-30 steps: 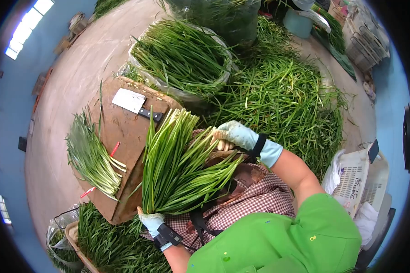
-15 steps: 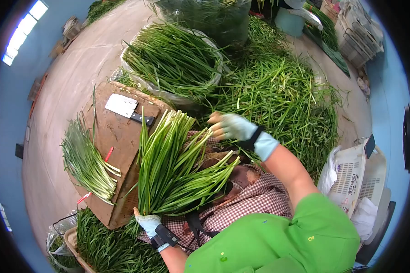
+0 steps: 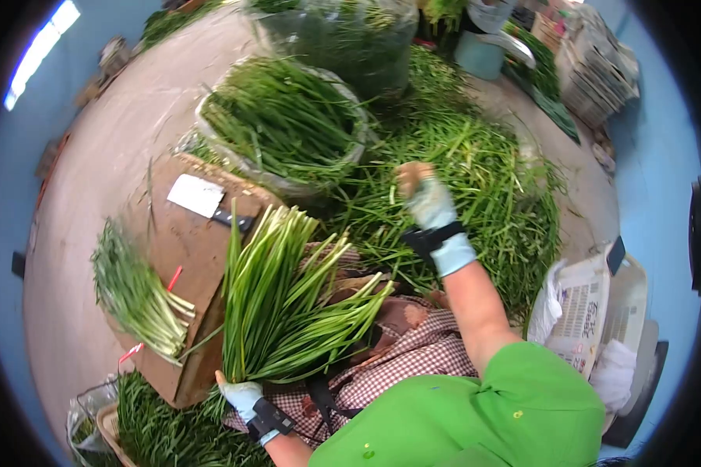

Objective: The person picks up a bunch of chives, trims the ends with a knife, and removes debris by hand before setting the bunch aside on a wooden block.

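My left hand (image 3: 243, 397), in a light blue glove, is closed on the leaf end of a bunch of green stalks (image 3: 276, 311) that lies fanned over my lap. My right hand (image 3: 427, 194), gloved too, is raised above the loose green heap (image 3: 483, 187); its fingers are blurred, and whether they hold anything is unclear. Left of the bunch is a brown board (image 3: 175, 249) with a cleaver (image 3: 199, 194) and a second bunch (image 3: 136, 288) beside red ties.
Behind the board stands a lined container (image 3: 350, 86) full of stalks. A white crate (image 3: 584, 311) is at the right, a basket of greens (image 3: 109, 436) at the lower left. Farther back are a large plastic bag (image 3: 335, 47) and a bluish bucket (image 3: 479, 56).
My right hand has moved right and away from the stalk tips, over the heap. The view has shifted slightly; my left hand keeps its hold on the bunch.
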Tool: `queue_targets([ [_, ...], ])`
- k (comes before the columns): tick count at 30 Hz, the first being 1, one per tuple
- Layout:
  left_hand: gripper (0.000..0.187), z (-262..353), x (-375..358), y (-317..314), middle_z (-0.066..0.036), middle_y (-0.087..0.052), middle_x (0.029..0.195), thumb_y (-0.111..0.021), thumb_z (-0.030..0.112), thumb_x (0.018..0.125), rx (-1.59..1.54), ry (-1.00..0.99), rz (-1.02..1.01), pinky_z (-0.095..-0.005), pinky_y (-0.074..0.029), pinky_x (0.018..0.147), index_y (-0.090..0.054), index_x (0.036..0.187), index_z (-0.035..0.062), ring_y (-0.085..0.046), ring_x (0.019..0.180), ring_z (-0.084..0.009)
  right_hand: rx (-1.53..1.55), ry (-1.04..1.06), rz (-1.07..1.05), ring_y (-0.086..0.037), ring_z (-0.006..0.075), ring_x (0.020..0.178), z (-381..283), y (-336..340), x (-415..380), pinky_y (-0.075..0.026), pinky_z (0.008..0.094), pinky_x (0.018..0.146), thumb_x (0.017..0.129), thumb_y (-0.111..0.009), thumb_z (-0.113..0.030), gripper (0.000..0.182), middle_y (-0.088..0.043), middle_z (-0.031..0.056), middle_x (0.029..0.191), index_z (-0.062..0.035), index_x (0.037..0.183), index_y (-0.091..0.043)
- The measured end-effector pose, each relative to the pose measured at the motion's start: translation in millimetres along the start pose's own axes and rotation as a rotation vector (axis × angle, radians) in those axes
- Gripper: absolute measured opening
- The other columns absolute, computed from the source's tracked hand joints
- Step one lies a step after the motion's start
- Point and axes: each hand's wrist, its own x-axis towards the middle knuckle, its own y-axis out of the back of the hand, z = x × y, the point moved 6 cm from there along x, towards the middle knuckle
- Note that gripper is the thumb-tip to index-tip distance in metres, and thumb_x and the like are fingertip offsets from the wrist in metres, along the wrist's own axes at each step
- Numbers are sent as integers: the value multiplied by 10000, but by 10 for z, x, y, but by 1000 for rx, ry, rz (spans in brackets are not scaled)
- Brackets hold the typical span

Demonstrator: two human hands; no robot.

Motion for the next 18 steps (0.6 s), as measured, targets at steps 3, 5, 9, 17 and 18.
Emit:
queue_targets([
  [3, 461, -88, 91, 76, -81, -619, 968, -585, 440, 730, -20, 35, -66, -396, -440, 807, -595, 975, 50, -587, 812, -256, -43, -187, 21, -561, 264, 938, 155, -37, -110, -495, 340, 777, 870, -438, -387, 453, -574, 152, 1035, 13, 1074, -495],
  [5, 446, -99, 116, 104, -89, -617, 958, -585, 431, 732, -24, -13, -1, -393, -444, 800, -595, 965, 51, -584, 817, -253, -473, -536, 2, -557, 250, 935, 651, -115, -251, -489, 329, 769, 842, -510, -367, 451, -576, 144, 1032, 8, 1092, -510],
  [9, 443, 50, -29, 65, -94, -611, 967, -579, 426, 740, 263, -314, 36, -388, -445, 793, -589, 969, 47, -581, 825, -250, -1017, -770, -118, -594, 172, 776, 1309, -316, -550, -490, 262, 664, 800, -599, -314, 355, -617, 114, 907, -1, 966, -592],
  [17, 437, -39, 174, 180, -95, -610, 969, -570, 426, 749, -7, -26, -67, -379, -449, 781, -589, 969, 50, -582, 813, -239, -833, -658, -47, -611, 152, 676, 886, -274, -471, -488, 233, 600, 845, -514, -291, 297, -637, 120, 829, -10, 878, -606],
  [18, 436, -35, 153, 158, -96, -610, 970, -570, 426, 748, 4, -27, -78, -378, -452, 777, -590, 967, 49, -583, 808, -241, -900, -551, 1, -608, 153, 701, 772, -272, -426, -491, 238, 619, 847, -513, -329, 339, -633, 124, 842, -7, 918, -595],
])
